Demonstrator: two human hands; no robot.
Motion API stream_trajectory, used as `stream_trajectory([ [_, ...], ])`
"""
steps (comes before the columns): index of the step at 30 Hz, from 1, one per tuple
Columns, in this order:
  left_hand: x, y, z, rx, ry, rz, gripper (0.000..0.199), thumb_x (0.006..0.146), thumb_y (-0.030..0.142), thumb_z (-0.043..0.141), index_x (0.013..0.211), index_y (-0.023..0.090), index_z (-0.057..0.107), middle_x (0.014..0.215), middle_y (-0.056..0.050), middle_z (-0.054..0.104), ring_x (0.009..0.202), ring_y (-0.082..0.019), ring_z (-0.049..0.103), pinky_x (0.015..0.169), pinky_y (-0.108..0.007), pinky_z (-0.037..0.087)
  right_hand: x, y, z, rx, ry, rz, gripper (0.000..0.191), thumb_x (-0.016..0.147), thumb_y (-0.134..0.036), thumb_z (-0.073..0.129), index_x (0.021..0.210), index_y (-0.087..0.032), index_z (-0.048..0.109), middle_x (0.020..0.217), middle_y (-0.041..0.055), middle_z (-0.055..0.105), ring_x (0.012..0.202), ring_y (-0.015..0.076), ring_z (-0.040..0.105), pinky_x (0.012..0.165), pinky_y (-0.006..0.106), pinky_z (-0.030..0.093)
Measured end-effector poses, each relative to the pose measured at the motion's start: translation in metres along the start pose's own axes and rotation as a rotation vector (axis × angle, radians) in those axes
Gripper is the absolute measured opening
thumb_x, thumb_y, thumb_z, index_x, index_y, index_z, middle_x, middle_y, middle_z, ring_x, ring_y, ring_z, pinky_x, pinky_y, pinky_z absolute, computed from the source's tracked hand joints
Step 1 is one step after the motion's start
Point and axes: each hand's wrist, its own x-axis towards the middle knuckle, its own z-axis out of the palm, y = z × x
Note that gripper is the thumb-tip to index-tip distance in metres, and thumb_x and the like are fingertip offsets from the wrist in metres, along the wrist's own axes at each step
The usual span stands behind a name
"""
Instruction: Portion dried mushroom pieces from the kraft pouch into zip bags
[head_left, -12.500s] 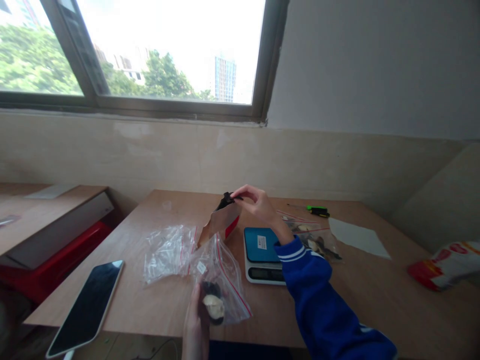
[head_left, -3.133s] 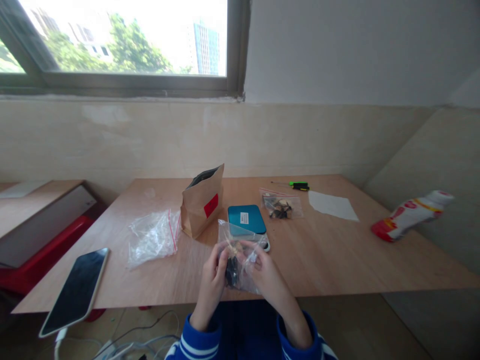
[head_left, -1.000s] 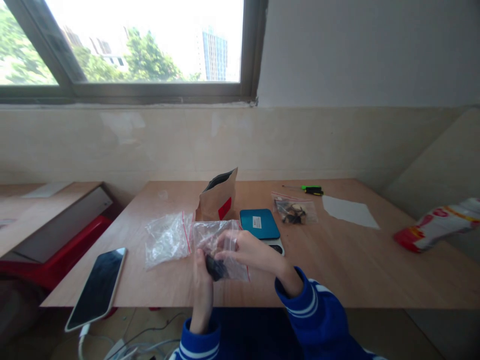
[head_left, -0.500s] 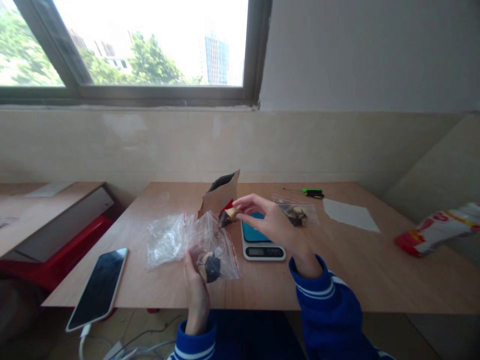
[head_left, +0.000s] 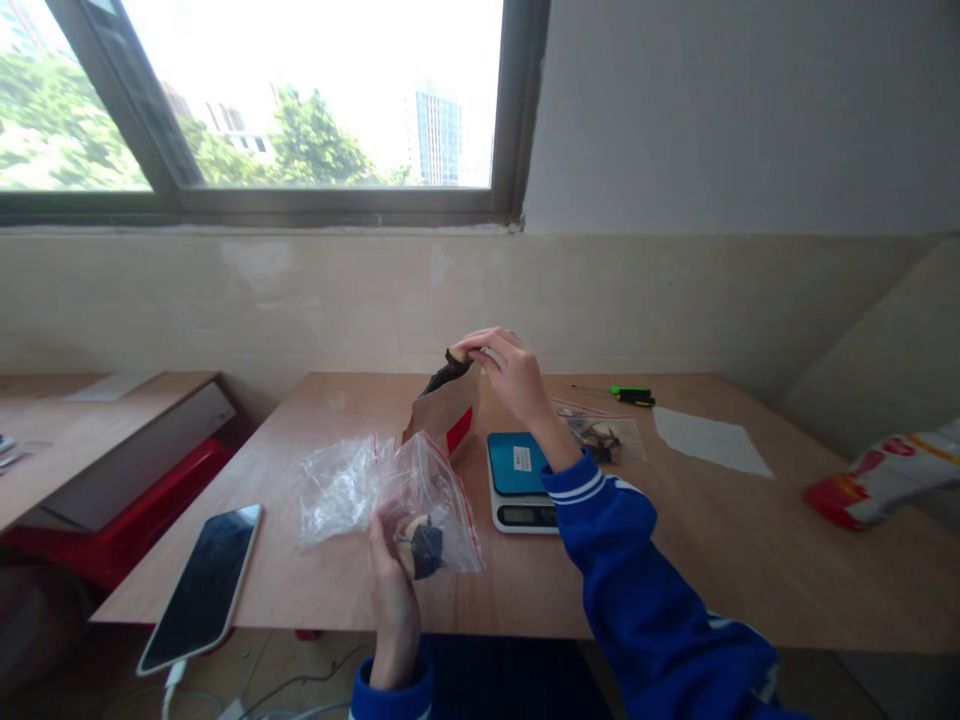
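Note:
My left hand [head_left: 391,575] is closed on a clear zip bag [head_left: 433,480] with a red seal line. Inside the bag lie pale and dark dried pieces [head_left: 424,548]. Over the mouth of an upright brown paper bag [head_left: 435,415], my right hand [head_left: 506,365] pinches a small dried slice [head_left: 456,355], pale with a dark edge. The paper bag has a dark lining and a red patch on its side. A digital scale [head_left: 516,470] with a blue top sits below my right forearm, which covers part of it.
Crumpled clear plastic bags [head_left: 337,490] lie left of the zip bag. Behind the scale is another zip bag of dried pieces [head_left: 606,437]. A screwdriver [head_left: 634,394], white paper [head_left: 709,442], a red-and-white package [head_left: 877,478] and a cabled phone [head_left: 202,590] are also around.
My right hand has moved up and away from me with the dried slice, from above the scale's left edge to the paper bag's mouth. My left hand still holds the zip bag.

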Motion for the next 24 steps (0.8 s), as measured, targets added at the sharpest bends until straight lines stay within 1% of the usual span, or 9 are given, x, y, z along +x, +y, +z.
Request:
stream_trajectory([
  [2, 0.001, -0.001, -0.001, -0.002, -0.006, -0.005, 0.049, 0.091, 0.058, 0.036, 0.108, 0.021, 0.065, 0.093, -0.001, 0.071, 0.089, -0.015, 0.064, 0.084, -0.027, 0.046, -0.004, 0.005, 0.002, -0.005, -0.050, -0.005, 0.019, 0.090, -0.013, 0.051, 0.093, -0.020, 0.069, 0.099, 0.0066, 0.070, 0.101, 0.0190, 0.062, 0.093, 0.035, 0.047],
  [5, 0.001, -0.003, -0.001, -0.003, -0.010, -0.004, 0.050, 0.091, 0.058, 0.037, 0.108, 0.021, 0.065, 0.094, -0.002, 0.071, 0.089, -0.015, 0.065, 0.083, -0.028, 0.046, -0.010, 0.007, 0.002, 0.016, -0.143, 0.010, 0.021, 0.090, -0.012, 0.051, 0.095, -0.021, 0.070, 0.110, 0.0073, 0.069, 0.111, 0.0192, 0.060, 0.100, 0.038, 0.044],
  [8, 0.002, -0.003, 0.000, -0.011, -0.005, -0.010, 0.050, 0.090, 0.058, 0.039, 0.109, 0.020, 0.065, 0.095, -0.002, 0.071, 0.088, -0.016, 0.065, 0.083, -0.029, 0.046, -0.016, 0.000, -0.005, 0.057, -0.135, 0.069, 0.023, 0.089, -0.012, 0.052, 0.101, -0.022, 0.069, 0.116, 0.0068, 0.067, 0.114, 0.0191, 0.059, 0.103, 0.041, 0.042],
  [12, 0.003, -0.003, 0.000, -0.012, -0.010, 0.004, 0.049, 0.089, 0.058, 0.039, 0.112, 0.022, 0.063, 0.100, -0.002, 0.071, 0.091, -0.015, 0.064, 0.086, -0.028, 0.045, -0.026, -0.017, -0.019, 0.227, -0.087, 0.170, 0.018, 0.089, -0.017, 0.054, 0.097, -0.021, 0.069, 0.111, 0.0063, 0.066, 0.109, 0.0180, 0.060, 0.093, 0.035, 0.049],
  [14, 0.002, -0.003, 0.000, -0.014, -0.019, 0.006, 0.051, 0.089, 0.060, 0.040, 0.111, 0.021, 0.063, 0.099, -0.002, 0.070, 0.090, -0.015, 0.064, 0.085, -0.027, 0.045, -0.032, -0.026, -0.024, 0.357, -0.098, 0.255, 0.013, 0.088, -0.020, 0.056, 0.094, -0.020, 0.068, 0.101, 0.0053, 0.068, 0.099, 0.0162, 0.063, 0.085, 0.031, 0.052],
  [16, 0.002, -0.003, 0.000, -0.018, -0.026, 0.001, 0.052, 0.088, 0.061, 0.040, 0.111, 0.020, 0.063, 0.095, -0.002, 0.070, 0.086, -0.015, 0.064, 0.081, -0.027, 0.046, -0.039, -0.034, -0.027, 0.508, -0.221, 0.360, 0.009, 0.087, -0.022, 0.058, 0.090, -0.018, 0.066, 0.089, 0.0035, 0.068, 0.086, 0.0142, 0.065, 0.080, 0.029, 0.053],
  [19, 0.000, -0.003, 0.001, -0.012, -0.047, 0.027, 0.054, 0.088, 0.063, 0.040, 0.111, 0.020, 0.063, 0.093, -0.002, 0.070, 0.084, -0.015, 0.064, 0.078, -0.027, 0.047, -0.050, -0.048, -0.026, 0.642, -0.539, 0.502, 0.009, 0.087, -0.021, 0.058, 0.092, -0.016, 0.063, 0.082, 0.0028, 0.068, 0.077, 0.0138, 0.067, 0.074, 0.028, 0.055],
  [21, -0.002, -0.003, 0.002, 0.026, -0.060, 0.064, 0.056, 0.088, 0.064, 0.037, 0.109, 0.020, 0.064, 0.095, -0.003, 0.070, 0.087, -0.016, 0.064, 0.082, -0.029, 0.047, -0.058, -0.056, -0.021, 0.597, -0.652, 0.550, 0.010, 0.088, -0.017, 0.056, 0.093, -0.015, 0.063, 0.081, 0.0030, 0.069, 0.077, 0.0142, 0.068, 0.073, 0.027, 0.054],
  [24, -0.005, 0.000, 0.002, 0.169, -0.057, 0.133, 0.060, 0.087, 0.067, 0.034, 0.103, 0.019, 0.067, 0.097, -0.005, 0.071, 0.095, -0.020, 0.064, 0.093, -0.034, 0.045, -0.069, -0.067, -0.010, 0.447, -0.732, 0.506, 0.008, 0.086, -0.014, 0.058, 0.088, -0.015, 0.066, 0.084, 0.0039, 0.071, 0.079, 0.0149, 0.067, 0.072, 0.025, 0.052],
])
